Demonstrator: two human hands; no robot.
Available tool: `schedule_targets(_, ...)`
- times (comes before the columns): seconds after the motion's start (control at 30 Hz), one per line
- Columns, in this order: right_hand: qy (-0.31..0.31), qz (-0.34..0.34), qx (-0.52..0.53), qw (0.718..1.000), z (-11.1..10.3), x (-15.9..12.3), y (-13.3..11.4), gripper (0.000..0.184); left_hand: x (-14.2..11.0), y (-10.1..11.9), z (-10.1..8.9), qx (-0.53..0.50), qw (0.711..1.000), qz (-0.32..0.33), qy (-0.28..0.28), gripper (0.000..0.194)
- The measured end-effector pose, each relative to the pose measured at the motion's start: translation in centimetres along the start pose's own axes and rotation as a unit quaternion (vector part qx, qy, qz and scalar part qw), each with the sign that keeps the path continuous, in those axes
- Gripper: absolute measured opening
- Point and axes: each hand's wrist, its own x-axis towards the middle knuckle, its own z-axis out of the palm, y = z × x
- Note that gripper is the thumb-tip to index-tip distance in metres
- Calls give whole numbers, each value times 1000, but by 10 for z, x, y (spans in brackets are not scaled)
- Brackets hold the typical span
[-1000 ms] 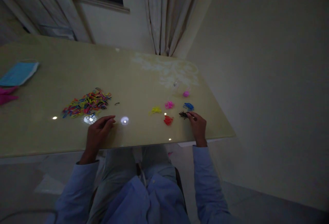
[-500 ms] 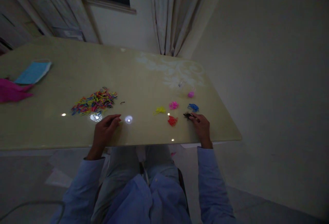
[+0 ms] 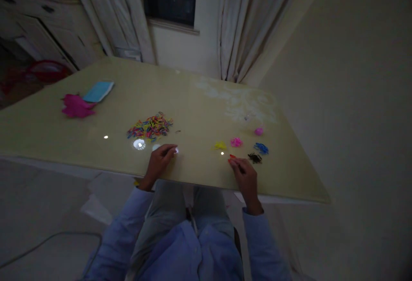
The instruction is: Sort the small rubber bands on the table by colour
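My right hand [image 3: 246,175] is at the red rubber bands [image 3: 232,157], its thumb and fingers pinched on them and covering most of that small pile. Just right of it lies a pile of black rubber bands [image 3: 255,158], with blue rubber bands [image 3: 261,148] beyond. Pink rubber bands [image 3: 236,142] and yellow rubber bands [image 3: 220,145] form two more small piles. Over the table's front part, my left hand [image 3: 160,163] is closed in a pinch; what its fingertips hold is too small to make out. Near it spreads a mixed heap of coloured rubber bands [image 3: 151,127].
A single dark band [image 3: 178,131] lies right of the heap. At the table's [image 3: 186,96] left are a magenta piece [image 3: 77,106] and a light blue face mask [image 3: 99,91]. A pinkish-purple lump [image 3: 259,131] sits at the right. Curtains and a wall stand behind.
My right hand has moved left from the black rubber bands to the red ones. My left hand stays pinched below the mixed heap. The view has turned left.
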Motion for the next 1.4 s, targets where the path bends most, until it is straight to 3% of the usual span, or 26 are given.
schedule_targets(0.13,-180,-89,79,976,50,-15,-36,24,3,1,-2,-14,1000,8,-19,39)
schedule_targets(0.23,-250,-120,84,957,74,-16,-41,22,14,4,-13,36,999,34,-15,38)
schedule_targets(0.43,-189,-78,67,977,86,-7,-32,22,65,9,-40,263,960,91,-26,32)
schedule_targets(0.57,-176,-68,77,979,84,-7,-32,21,90,10,-36,405,910,69,-62,24)
schedule_targets(0.7,-168,-63,84,980,82,-10,-34,21,94,11,-26,445,892,44,-63,24)
schedule_targets(1.17,-167,-83,93,978,82,-13,-34,20,96,0,-19,459,887,29,-38,34)
schedule_targets(1.3,-171,-79,95,977,83,-13,-34,20,101,0,-21,422,906,25,-32,32)
schedule_targets(1.4,-172,-82,99,977,84,-14,-32,20,106,2,-26,343,939,19,-5,26)
